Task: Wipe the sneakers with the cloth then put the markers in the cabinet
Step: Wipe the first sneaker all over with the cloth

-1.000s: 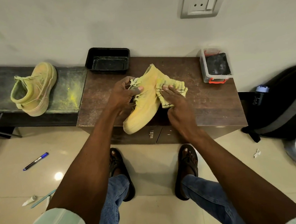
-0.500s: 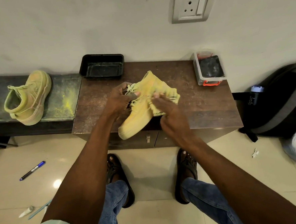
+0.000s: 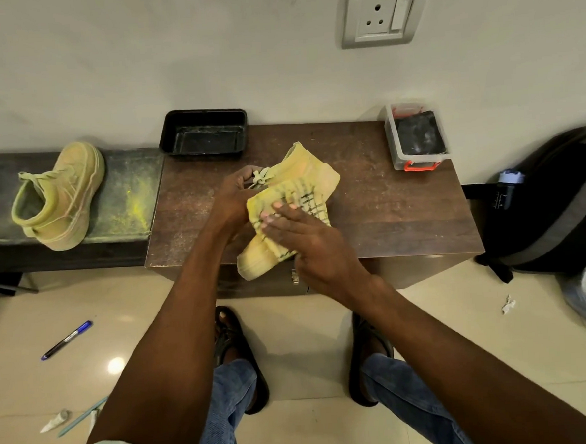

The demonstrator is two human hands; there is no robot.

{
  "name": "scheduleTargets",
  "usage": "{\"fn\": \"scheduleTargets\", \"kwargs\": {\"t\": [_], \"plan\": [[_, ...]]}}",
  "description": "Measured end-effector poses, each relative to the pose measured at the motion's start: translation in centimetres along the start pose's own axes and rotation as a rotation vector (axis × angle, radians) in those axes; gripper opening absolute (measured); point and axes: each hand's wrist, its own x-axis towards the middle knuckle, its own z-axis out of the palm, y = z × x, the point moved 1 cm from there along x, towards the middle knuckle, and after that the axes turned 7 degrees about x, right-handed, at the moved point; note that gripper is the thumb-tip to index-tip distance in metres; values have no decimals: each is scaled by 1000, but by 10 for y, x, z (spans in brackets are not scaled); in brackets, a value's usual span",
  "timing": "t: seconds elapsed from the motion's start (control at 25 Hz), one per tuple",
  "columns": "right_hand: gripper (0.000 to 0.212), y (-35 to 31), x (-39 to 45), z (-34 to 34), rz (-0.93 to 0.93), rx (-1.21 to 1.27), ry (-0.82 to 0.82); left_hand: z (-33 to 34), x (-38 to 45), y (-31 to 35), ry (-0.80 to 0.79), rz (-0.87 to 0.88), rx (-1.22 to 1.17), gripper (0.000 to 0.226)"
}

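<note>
A yellow sneaker point(image 3: 311, 172) was gripped near its laces by the left hand point(image 3: 230, 205) on the brown cabinet point(image 3: 387, 209) while the right hand point(image 3: 306, 241), fingers flat, pressed a striped cloth point(image 3: 293, 201) onto its upper. Firm strokes toward the toe were judged best. The second sneaker point(image 3: 60, 198) sat left of the cabinet. No legible writing was seen.

Left hand point(image 3: 230, 201) fingers curled; right hand point(image 3: 315, 246) fingers straight, pressing down

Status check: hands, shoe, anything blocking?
Left hand grips the shoe at the laces. Right hand presses the cloth flat on it. Nothing in the way.
</note>
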Motion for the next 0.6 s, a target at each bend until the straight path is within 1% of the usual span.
{"fn": "scheduleTargets", "kwargs": {"t": [0.04, 0.08, 0.16, 0.2, 0.24, 0.28, 0.36, 0.4, 0.44, 0.48, 0.56, 0.6], "plan": [[66, 1, 1, 0, -78, -30, -25, -2, 0, 0, 0, 3, 0, 15], [67, 13, 2, -5, -29, -41, 9, -3, 0, 1, -3, -10, 9, 14], [69, 42, 1, -25, 297, 24, 189, -2, -2, 2, -8, -42, 27, 10], [69, 49, -1, -31, 401, 71, 250, -1, -2, 3, -11, -46, 38, 8], [69, 45, 0, -31, 408, 90, 255, 0, -1, 2, -10, -43, 47, 5], [67, 32, 3, -27, 329, 56, 211, 0, -1, 3, -8, -37, 48, 2], [60, 6, 4, -13, 29, -50, 54, 0, 0, 3, 8, -26, 42, 3], [57, 4, 5, -11, -70, -76, 19, -1, 1, 4, 14, -22, 45, 5], [57, 12, 6, -14, -65, -83, 31, 0, 0, 6, 8, -18, 55, 7], [60, 26, 7, -20, 57, -79, 107, 1, -1, 8, -5, -14, 65, 9], [66, 48, 4, -32, 365, 31, 288, 3, -3, 10, -20, -1, 79, 12], [67, 47, 3, -33, 410, 67, 315, 4, -3, 11, -21, 2, 88, 12]]}}
